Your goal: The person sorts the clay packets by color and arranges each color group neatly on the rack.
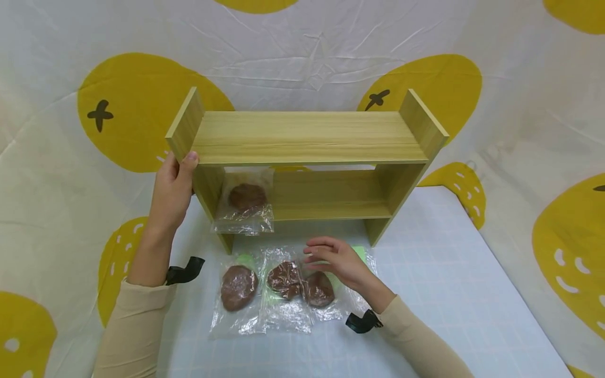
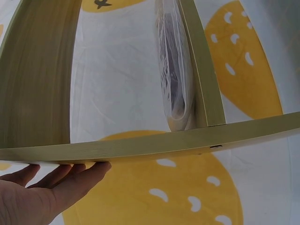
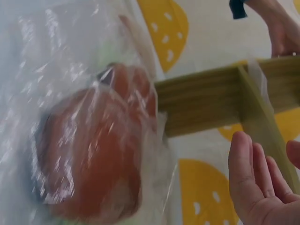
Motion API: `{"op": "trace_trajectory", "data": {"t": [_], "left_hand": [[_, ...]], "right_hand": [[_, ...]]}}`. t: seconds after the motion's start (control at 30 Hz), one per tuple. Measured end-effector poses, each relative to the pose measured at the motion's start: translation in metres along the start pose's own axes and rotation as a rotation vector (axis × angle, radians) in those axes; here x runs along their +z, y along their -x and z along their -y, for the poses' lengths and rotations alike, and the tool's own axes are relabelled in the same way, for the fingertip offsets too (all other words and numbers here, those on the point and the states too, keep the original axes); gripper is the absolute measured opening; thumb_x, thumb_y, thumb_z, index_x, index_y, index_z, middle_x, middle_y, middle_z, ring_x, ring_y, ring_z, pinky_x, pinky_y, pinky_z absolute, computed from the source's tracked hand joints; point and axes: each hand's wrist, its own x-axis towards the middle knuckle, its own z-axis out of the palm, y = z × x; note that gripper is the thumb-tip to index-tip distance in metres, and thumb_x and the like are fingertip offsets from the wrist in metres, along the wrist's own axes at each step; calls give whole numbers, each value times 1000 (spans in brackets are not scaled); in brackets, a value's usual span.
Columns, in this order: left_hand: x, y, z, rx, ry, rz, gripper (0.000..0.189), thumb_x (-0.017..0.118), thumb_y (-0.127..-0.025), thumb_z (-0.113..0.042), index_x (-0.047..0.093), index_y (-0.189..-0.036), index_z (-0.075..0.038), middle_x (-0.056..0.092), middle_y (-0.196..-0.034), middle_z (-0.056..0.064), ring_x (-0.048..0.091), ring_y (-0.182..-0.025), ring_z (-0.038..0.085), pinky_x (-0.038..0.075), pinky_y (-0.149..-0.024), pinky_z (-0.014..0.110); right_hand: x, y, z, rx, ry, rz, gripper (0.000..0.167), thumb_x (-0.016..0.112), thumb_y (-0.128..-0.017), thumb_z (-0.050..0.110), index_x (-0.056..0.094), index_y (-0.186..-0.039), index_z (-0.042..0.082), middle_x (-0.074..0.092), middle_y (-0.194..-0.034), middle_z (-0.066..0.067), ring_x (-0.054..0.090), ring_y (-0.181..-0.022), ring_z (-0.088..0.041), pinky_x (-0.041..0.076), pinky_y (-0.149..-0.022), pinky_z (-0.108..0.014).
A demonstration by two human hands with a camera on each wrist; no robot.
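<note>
My left hand [image 1: 176, 191] is at the left side panel of a wooden two-tier shelf [image 1: 302, 137]. In the left wrist view its straight fingers [image 2: 77, 185] touch that panel's outer face. A clear plastic bag with a brown rounded lump [image 1: 247, 197] lies at the left end of the lower tier, its front overhanging the edge. My right hand [image 1: 342, 262], fingers extended and holding nothing, hovers over the bags before the shelf. There lie a left bagged lump [image 1: 239, 287], a middle one [image 1: 284, 280] and a right one [image 1: 319, 290], close together with green patches around them.
A pale checked cloth covers the table [image 1: 439, 273], whose right edge slants toward the front. Behind the shelf hangs a white fabric backdrop [image 1: 302, 58] with large yellow fruit shapes. A black strap piece [image 1: 363, 321] sticks out from my right wrist.
</note>
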Motion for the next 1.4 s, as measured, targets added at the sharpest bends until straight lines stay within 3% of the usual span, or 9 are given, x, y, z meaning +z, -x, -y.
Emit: {"op": "trace_trajectory", "data": {"t": [0.17, 0.5, 0.73, 0.87, 1.07, 1.27, 1.4], "left_hand": [[-1, 1, 0, -6, -6, -8, 40, 58, -102, -31, 55, -139, -15, 55, -116, 12, 57, -98, 32, 53, -74, 25], [0, 0, 0, -9, 1, -13, 40, 58, -102, -31, 56, -139, -16, 56, -116, 12, 58, -98, 31, 53, -73, 24], [0, 0, 0, -9, 11, -6, 41, 58, -102, -31, 55, -140, -16, 55, -118, 13, 57, -100, 33, 53, -75, 25], [0, 0, 0, -6, 9, -11, 41, 58, -102, -31, 56, -139, -15, 56, -116, 13, 57, -97, 31, 53, -74, 25], [-1, 1, 0, -6, -5, -21, 39, 58, -102, -31, 57, -137, -14, 56, -113, 17, 59, -92, 29, 52, -69, 24], [0, 1, 0, -3, 29, -14, 38, 58, -102, -29, 57, -137, -14, 57, -113, 12, 59, -94, 30, 53, -73, 25], [1, 1, 0, 2, 14, -16, 38, 58, -102, -29, 57, -137, -14, 57, -113, 12, 58, -94, 30, 53, -73, 25]], "right_hand": [[-17, 11, -4, -19, 78, -61, 36, 60, -102, 14, 55, -131, -7, 56, -129, -32, 59, -113, -46, 50, -93, -51], [-51, 32, -16, -41, 261, -155, 40, 59, -101, 9, 50, -132, -14, 53, -126, -38, 55, -112, -55, 54, -87, -45], [-67, 49, -24, 44, 408, -220, 38, 59, -101, 10, 51, -130, -13, 60, -116, -31, 64, -102, -44, 55, -83, -49], [-75, 57, -31, 79, 486, -222, 40, 63, -99, 12, 53, -129, -13, 64, -110, -25, 68, -94, -38, 57, -77, -45], [-78, 58, -42, 113, 577, -183, 41, 72, -92, 11, 58, -122, -12, 69, -101, -16, 70, -77, -29, 58, -64, -39], [-69, 53, -51, 164, 719, -252, 28, 75, -87, 12, 66, -110, -2, 68, -86, -6, 67, -64, -20, 53, -46, -37], [-64, 49, -53, 184, 839, -273, 15, 75, -87, 13, 68, -98, 6, 65, -77, -1, 61, -54, -16, 50, -41, -34]]}}
